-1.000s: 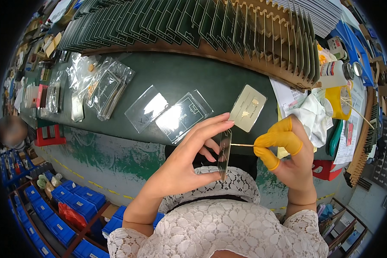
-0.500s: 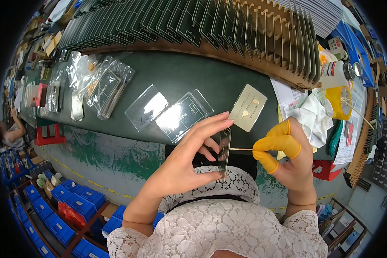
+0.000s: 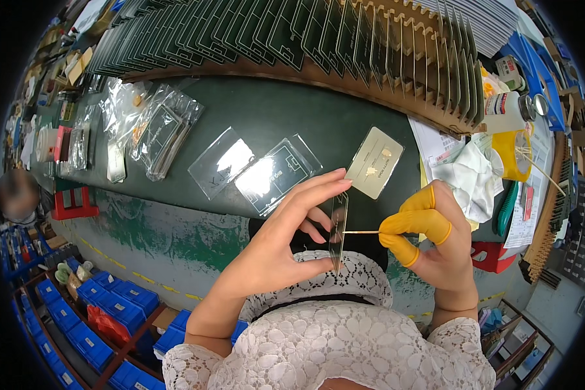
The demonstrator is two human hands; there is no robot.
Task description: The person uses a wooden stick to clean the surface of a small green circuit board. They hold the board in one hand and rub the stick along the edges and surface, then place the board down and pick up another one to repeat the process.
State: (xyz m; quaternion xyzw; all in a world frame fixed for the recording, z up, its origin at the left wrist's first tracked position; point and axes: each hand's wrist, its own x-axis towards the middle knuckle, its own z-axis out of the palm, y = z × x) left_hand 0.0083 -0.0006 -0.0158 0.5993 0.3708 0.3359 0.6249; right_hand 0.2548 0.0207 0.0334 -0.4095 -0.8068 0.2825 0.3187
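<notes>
My left hand (image 3: 281, 244) grips a thin metal plate (image 3: 337, 235) by its top and bottom edges, standing it almost edge-on in front of me. My right hand (image 3: 429, 231), with yellow finger cots on the thumb and fingers, pinches a thin wooden stick (image 3: 364, 232). The stick's tip meets the right face of the plate; the tip itself is too small to make out. Just beyond my hands lie a gold-toned card-like plate (image 3: 376, 163) with printing and a dark plate with white lines (image 3: 273, 175) on a clear sheet (image 3: 220, 162).
A long slotted brown rack (image 3: 253, 73) of upright dark plates spans the table's far side. Bagged plates (image 3: 161, 140) lie at left. To the right are a white cloth (image 3: 472, 177), a plastic bottle (image 3: 508, 110), a yellow cup (image 3: 510, 156) and papers. Another person (image 3: 19, 198) is at far left.
My right hand has shifted slightly left and down, the stick's tip moving lower along the plate. The left hand and the plate hold still. The person at far left has moved.
</notes>
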